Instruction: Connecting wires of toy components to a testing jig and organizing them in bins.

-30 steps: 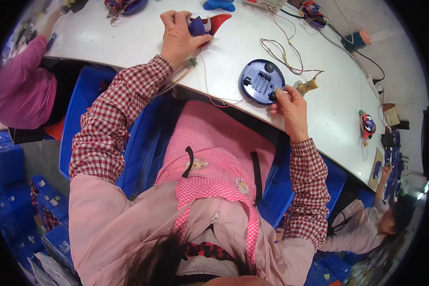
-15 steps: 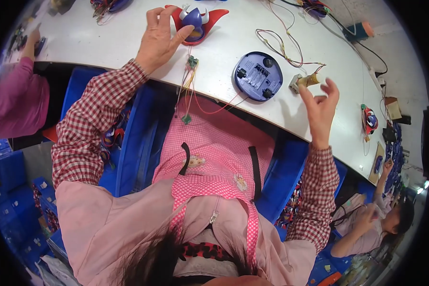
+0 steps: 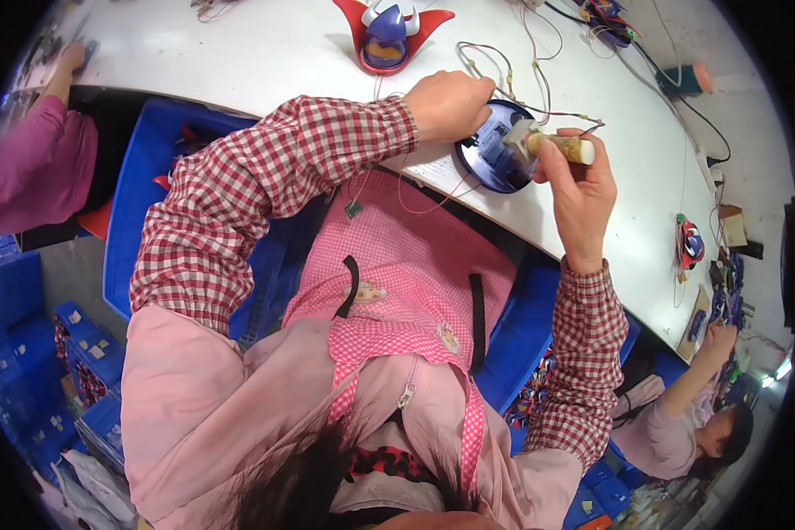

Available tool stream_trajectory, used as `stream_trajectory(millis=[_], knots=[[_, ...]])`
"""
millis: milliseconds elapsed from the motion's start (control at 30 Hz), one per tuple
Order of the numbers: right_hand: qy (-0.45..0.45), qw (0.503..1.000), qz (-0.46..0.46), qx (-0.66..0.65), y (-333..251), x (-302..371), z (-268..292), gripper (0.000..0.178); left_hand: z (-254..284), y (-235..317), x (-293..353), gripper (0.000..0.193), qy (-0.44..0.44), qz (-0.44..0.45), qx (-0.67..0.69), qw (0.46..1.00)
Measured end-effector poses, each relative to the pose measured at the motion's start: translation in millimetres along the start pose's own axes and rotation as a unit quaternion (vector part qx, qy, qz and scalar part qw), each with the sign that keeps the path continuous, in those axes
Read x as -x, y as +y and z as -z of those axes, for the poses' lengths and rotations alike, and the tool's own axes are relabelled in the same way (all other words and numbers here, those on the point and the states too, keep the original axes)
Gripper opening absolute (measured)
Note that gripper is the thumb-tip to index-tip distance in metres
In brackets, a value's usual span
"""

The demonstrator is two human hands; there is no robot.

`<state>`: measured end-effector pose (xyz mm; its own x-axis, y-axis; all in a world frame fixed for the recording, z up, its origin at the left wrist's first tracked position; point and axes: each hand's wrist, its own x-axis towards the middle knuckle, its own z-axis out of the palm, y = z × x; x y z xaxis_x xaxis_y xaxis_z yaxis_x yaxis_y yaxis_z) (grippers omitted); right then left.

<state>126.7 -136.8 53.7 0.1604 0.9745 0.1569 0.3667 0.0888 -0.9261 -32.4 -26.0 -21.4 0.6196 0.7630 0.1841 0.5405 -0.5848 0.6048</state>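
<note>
My right hand (image 3: 581, 190) grips a wired tool (image 3: 561, 147), a short yellowish cylinder with a pale end and a blurred metallic block at its other end. That block hangs over the round purple plastic base (image 3: 495, 177), whose dark fittings are partly covered. My left hand (image 3: 450, 106) reaches across to the base's far left edge, its fingers curled in; whatever they may pinch is hidden. Farther back stands a purple horned toy figure (image 3: 385, 37) with red wings. Thin wires run off the table's front edge to a small green circuit board (image 3: 353, 209) hanging over my apron.
Looped wires (image 3: 539, 71) lie behind the base. Another toy part (image 3: 689, 243) rests on the table at the right. Blue bins (image 3: 146, 190) stand under the table edge. A person in purple (image 3: 40, 172) sits at the left, another person (image 3: 680, 433) at the right.
My left hand has left the toy figure and moved right to the base. My right hand, earlier open beside the wired tool, has picked it up and brought it over the base.
</note>
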Motion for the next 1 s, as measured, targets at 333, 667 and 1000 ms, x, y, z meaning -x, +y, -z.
stream_trajectory(millis=[333, 667, 1000], knots=[[0.005, 0.934, 0.243, 0.263, 27, -18, -8, 0.024, 0, 3, -5, 0.019, 0.039, 0.011, 0.026, 0.999], [0.022, 0.942, 0.237, 0.238, 39, -14, -14, 0.026, -1, 4, -3, 0.018, 0.058, 0.003, 0.032, 0.998], [0.029, 0.929, 0.27, 0.252, 37, -19, -19, 0.026, 5, 6, -7, 0.017, 0.074, -0.012, 0.026, 0.997]])
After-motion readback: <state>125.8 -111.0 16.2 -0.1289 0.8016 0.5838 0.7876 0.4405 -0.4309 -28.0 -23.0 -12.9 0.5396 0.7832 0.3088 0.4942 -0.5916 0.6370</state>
